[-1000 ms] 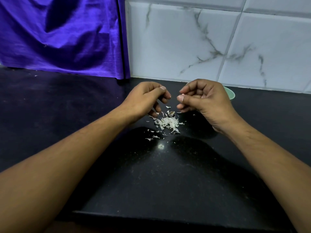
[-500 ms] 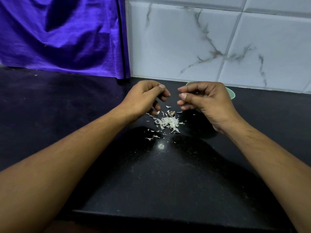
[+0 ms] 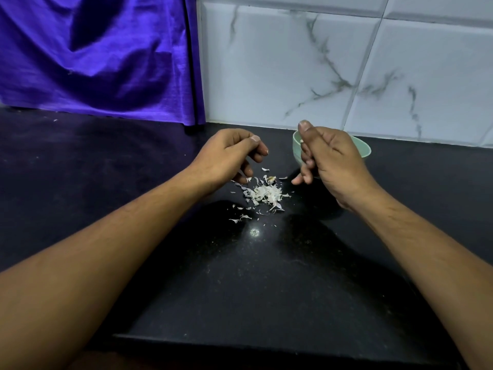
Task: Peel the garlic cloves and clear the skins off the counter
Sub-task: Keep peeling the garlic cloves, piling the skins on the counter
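Skins of garlic [image 3: 264, 194], papery white flakes, lie heaped on the glossy black stone counter [image 3: 240, 284], light enough that a hasty sweep could scatter them wider. The left hand [image 3: 229, 156] hovers just over the heap, thumb laid against curled forefinger; the right hand [image 3: 330, 158], fingers curled and thumb raised, hangs at the rim of the small pale-green bowl [image 3: 364, 150], and whether either holds a clove I cannot tell. No brand or writing shows.

skins [image 3: 262, 194] on counter [image 3: 240, 276], centre | bowl [image 3: 362, 149] behind-right of skins, near wall [image 3: 293, 76] | cloth [image 3: 93, 57] back-left
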A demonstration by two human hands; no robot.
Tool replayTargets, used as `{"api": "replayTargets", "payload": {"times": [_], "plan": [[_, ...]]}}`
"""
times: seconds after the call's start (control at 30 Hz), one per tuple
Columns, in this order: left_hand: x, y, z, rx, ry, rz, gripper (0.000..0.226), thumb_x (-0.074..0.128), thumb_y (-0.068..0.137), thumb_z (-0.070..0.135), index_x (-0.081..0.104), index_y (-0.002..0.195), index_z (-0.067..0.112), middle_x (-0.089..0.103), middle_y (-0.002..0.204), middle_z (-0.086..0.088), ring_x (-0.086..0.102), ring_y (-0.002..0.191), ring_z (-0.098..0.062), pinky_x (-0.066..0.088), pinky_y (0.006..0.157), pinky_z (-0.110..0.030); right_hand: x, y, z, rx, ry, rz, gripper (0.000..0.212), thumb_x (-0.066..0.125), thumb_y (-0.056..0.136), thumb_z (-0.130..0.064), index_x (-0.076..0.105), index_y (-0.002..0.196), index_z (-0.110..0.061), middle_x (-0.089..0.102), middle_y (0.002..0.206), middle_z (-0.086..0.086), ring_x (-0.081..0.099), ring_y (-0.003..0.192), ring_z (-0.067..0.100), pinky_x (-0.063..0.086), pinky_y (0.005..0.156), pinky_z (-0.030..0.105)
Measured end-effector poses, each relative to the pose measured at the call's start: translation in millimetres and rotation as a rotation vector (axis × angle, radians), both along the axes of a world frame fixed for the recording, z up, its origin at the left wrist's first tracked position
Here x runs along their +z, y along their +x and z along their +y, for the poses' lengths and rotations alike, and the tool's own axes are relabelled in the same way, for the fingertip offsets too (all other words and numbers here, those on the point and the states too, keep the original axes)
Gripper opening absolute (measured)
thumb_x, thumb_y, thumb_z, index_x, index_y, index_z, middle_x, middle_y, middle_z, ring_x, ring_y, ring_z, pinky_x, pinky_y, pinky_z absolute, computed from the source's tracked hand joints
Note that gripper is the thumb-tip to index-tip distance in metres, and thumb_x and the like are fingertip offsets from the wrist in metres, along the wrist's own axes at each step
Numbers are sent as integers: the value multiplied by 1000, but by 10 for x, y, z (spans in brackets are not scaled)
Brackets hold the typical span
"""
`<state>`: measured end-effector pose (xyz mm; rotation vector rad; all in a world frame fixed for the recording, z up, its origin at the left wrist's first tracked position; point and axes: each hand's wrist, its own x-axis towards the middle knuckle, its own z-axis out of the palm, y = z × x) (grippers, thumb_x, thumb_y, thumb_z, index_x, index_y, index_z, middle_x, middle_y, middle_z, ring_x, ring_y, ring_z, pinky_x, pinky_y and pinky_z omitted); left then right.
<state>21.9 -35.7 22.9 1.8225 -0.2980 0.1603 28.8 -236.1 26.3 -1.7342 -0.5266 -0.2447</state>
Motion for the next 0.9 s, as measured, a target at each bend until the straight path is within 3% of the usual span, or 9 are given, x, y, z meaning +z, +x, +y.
{"api": "replayTargets", "payload": {"times": [0.07, 0.2, 0.3, 0.37, 0.47, 0.6, 0.73, 0.8, 0.9], "plan": [[-1, -1, 0, 1, -2, 0, 30, 46, 109, 20, 70, 93, 9, 66, 88, -6, 55, 56, -15, 50, 49, -26, 3, -15, -1, 20, -5, 2, 42, 54, 107, -32, 50, 72, -8, 45, 57, 5, 50, 42, 19, 61, 60, 43], [4, -9, -2, 2, 5, -5, 30, 46, 109, 19, 70, 93, 10, 66, 87, -6, 55, 56, -15, 51, 49, -25, -34, -24, 1, 102, -30, 19, 5, 69, 96, -5, 65, 95, -2, 67, 76, 10, 72, 65, 24, 63, 65, 38], [6, -11, 0, 1, -1, -5, 30, 46, 109, 19, 70, 94, 9, 66, 87, -6, 56, 57, -15, 51, 49, -24, -51, -21, -4, 126, -34, 32, 8, 70, 92, 4, 69, 100, 0, 73, 81, 16, 75, 74, 26, 64, 68, 34], [4, -9, 1, 0, 3, -6, 30, 46, 109, 19, 70, 94, 9, 66, 87, -6, 56, 57, -15, 51, 49, -24, -36, -28, 1, 132, -37, 47, 5, 66, 98, -3, 69, 101, -1, 73, 80, 13, 76, 72, 27, 64, 66, 34], [2, -5, 3, 2, 9, -8, 30, 46, 109, 20, 70, 94, 10, 66, 87, -5, 56, 57, -15, 51, 50, -25, -26, -30, 9, 106, -72, 56, 20, 53, 107, -18, 64, 95, -5, 65, 68, 6, 73, 61, 26, 61, 59, 35], [-10, 8, 5, -6, 2, -4, 30, 46, 109, 20, 70, 93, 10, 66, 87, -6, 56, 56, -15, 50, 49, -25, -12, -42, -3, 98, -74, 19, 37, 49, 109, -33, 55, 79, -11, 49, 53, 3, 57, 41, 24, 61, 60, 51], [-38, 28, 6, -16, 20, -1, 31, 47, 109, 21, 70, 91, 13, 67, 85, -3, 56, 56, -15, 51, 51, -27, 0, -65, 23, 127, -72, 54, 33, 61, 103, -21, 62, 83, 5, 42, 48, 2, 44, 35, 14, 61, 53, 40], [-40, 35, 12, -17, 25, -1, 31, 47, 109, 21, 70, 90, 14, 67, 83, -1, 57, 56, -15, 51, 52, -27, -21, -53, 29, 144, -51, 116, 28, 67, 98, -16, 67, 92, 12, 46, 52, 7, 48, 38, 13, 63, 57, 41], [-32, 35, 17, -16, 19, -10, 31, 47, 109, 21, 70, 91, 12, 67, 84, -3, 57, 56, -15, 52, 51, -27, -36, -42, 8, 171, -9, 269, 22, 66, 97, -11, 70, 105, 9, 50, 62, 6, 54, 48, 11, 65, 63, 39]]}}
